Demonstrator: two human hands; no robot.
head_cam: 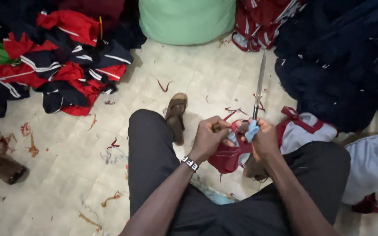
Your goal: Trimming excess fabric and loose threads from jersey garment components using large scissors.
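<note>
A dark red and pale grey garment [230,155] sits just below the centre of the frame, bunched between the person's knees and draped to the right over one leg. The left hand [208,137] is closed on a fold of the red cloth, pinching it up taut. The right hand [263,140] is closed around the blue-wrapped handle of a pair of long scissors [259,85], whose blades point up toward the top of the frame, seemingly shut.

To do this well, I judge the fold should stay stretched between both hands, with the blade tips kept away from the left fingers.

Red thread scraps [162,85] litter the tiled floor [66,166]. A brown sandal [176,116] lies just left of the hands. A pile of red and navy clothes [62,65] fills the upper left, a green sack [187,19] the top centre, and dark navy cloth [342,65] the upper right.
</note>
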